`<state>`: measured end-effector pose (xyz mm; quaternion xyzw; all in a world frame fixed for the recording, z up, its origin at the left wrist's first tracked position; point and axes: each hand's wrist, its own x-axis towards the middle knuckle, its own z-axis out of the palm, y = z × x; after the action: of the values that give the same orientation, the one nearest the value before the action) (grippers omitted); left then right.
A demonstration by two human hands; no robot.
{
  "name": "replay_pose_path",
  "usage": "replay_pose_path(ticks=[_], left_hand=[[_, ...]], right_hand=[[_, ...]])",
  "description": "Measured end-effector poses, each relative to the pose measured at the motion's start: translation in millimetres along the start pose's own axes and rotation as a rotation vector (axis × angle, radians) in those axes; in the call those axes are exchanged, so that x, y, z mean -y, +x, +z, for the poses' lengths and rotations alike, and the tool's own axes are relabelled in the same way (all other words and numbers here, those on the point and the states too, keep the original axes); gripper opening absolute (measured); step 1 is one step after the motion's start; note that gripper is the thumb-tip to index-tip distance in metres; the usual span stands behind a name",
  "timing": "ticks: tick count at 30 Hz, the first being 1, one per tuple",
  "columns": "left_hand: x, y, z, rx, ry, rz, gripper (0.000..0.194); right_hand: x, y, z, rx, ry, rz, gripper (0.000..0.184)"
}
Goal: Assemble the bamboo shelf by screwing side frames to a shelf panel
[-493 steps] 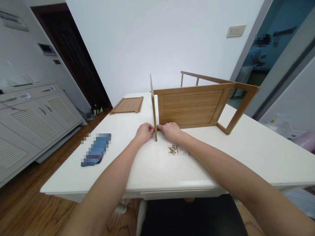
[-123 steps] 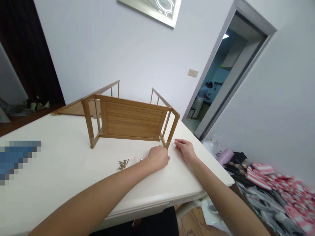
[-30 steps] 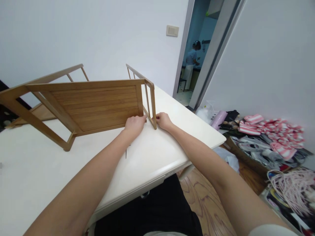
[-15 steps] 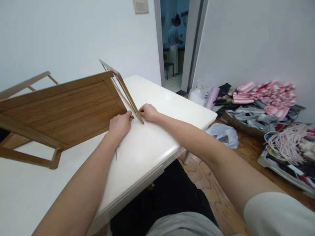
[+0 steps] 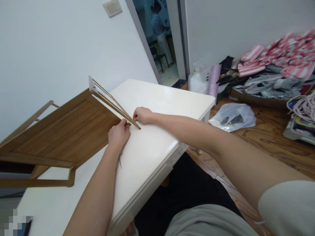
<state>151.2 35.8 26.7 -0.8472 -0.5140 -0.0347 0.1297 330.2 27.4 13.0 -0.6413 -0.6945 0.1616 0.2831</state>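
A brown wooden shelf unit (image 5: 69,127) leans over the white table (image 5: 147,154), its flat panel tilted. At the panel's right end stands a narrow wooden side frame (image 5: 112,106), slanting down to the tabletop. My left hand (image 5: 119,132) is closed on the lower right corner of the shelf unit, thumb and fingers pinched there. On the other side of the frame, my right hand (image 5: 143,115) is closed near the frame's lower end. Whatever its fingertips hold is hidden. Beside my left wrist lies a thin bent metal piece (image 5: 120,160), perhaps a hex key.
A wall is behind the table. Beyond the doorway a person (image 5: 159,31) stands near a dark chair (image 5: 159,58). On the floor to the right are a plastic bag (image 5: 233,116), a purple roll (image 5: 214,83), striped cloth (image 5: 283,60) and a bin with cords (image 5: 299,129).
The view has tilted and turned, so the room and shelf unit sit at a different angle. Both hands stay at the same corner, still closed.
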Motion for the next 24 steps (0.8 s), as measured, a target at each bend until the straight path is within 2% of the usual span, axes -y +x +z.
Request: replay_pose_path(ticks=[9, 14, 19, 24], left_hand=[[1, -4, -0.4, -0.009, -0.016, 0.018, 0.028], [1, -5, -2.8, 0.001, -0.039, 0.023, 0.029], [0, -8, -9.9, 0.031, -0.058, 0.019, 0.028], [2, -4, -7.8, 0.04, -0.047, 0.025, 0.025]], right_hand=[[2, -1, -3, 0.05, 0.005, 0.012, 0.018], [1, -2, -4, 0.042, -0.016, 0.015, 0.02], [-4, 1, -3, 0.031, -0.029, -0.047, 0.02], [-11, 9, 1, 0.026, -0.019, -0.041, 0.019]])
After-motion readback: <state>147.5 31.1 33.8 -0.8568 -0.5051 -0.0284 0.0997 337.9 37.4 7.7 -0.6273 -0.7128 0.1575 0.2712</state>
